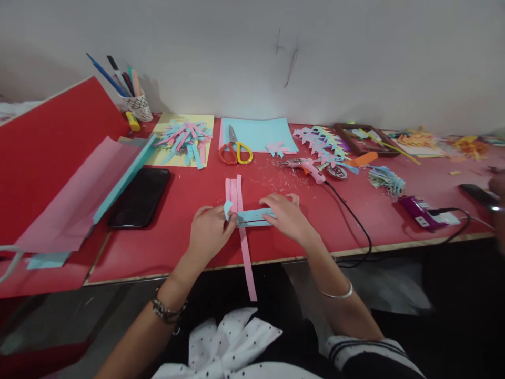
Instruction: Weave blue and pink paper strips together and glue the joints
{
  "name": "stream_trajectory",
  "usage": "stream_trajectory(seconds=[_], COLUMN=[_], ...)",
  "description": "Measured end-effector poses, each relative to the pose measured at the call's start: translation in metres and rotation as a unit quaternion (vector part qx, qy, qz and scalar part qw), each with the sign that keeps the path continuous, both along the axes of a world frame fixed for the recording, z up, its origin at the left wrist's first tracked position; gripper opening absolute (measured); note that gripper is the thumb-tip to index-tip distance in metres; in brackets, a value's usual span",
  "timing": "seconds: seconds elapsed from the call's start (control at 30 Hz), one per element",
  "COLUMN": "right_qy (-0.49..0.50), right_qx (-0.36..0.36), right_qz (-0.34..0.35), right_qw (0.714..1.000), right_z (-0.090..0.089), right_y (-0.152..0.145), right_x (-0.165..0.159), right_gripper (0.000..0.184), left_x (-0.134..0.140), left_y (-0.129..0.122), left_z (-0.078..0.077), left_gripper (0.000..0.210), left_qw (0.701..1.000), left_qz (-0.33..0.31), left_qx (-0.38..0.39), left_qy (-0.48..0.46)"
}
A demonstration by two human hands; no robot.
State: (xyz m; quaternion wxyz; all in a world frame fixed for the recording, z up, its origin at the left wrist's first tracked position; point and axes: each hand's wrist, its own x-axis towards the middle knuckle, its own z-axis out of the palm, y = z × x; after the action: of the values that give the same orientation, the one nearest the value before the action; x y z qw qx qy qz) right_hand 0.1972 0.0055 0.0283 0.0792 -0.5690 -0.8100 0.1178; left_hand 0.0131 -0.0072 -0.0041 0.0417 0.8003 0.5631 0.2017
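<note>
My left hand [211, 229] is closed in a pinch at the place where light blue paper strips [254, 216] cross pink paper strips [233, 192]. A short blue end is folded up by its thumb. On the right, my right hand [291, 217] grips the other ends of the blue strips, its fingers curled over them. The blue strips lie sideways, side by side with a narrow gap. The pink ones run away from me, and one long pink strip [247, 263] hangs down past the table's front edge. My fingers hide part of the crossing.
Scissors [235, 147] rest by blue paper sheets [260, 131]. A pink glue gun [307, 167] with a black cord lies right of centre. Cut strips [185, 138], a phone [139, 199] and a pen cup [137, 107] are left. A purple power socket [420, 212] and another person's hand [497, 189] are right.
</note>
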Motion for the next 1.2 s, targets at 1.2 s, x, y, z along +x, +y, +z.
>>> stream_trajectory(seconds=[1.2], right_qy=[0.311], right_qx=[-0.104], right_qz=[0.129], right_qw=[0.936], right_z=[0.026], right_y=[0.032], right_x=[-0.024], right_gripper=[0.034], left_x=[0.016], left_y=[0.001], left_z=[0.013], left_gripper=[0.042], left_qw=[0.998], left_qz=[0.05], left_qx=[-0.003], left_qy=[0.046])
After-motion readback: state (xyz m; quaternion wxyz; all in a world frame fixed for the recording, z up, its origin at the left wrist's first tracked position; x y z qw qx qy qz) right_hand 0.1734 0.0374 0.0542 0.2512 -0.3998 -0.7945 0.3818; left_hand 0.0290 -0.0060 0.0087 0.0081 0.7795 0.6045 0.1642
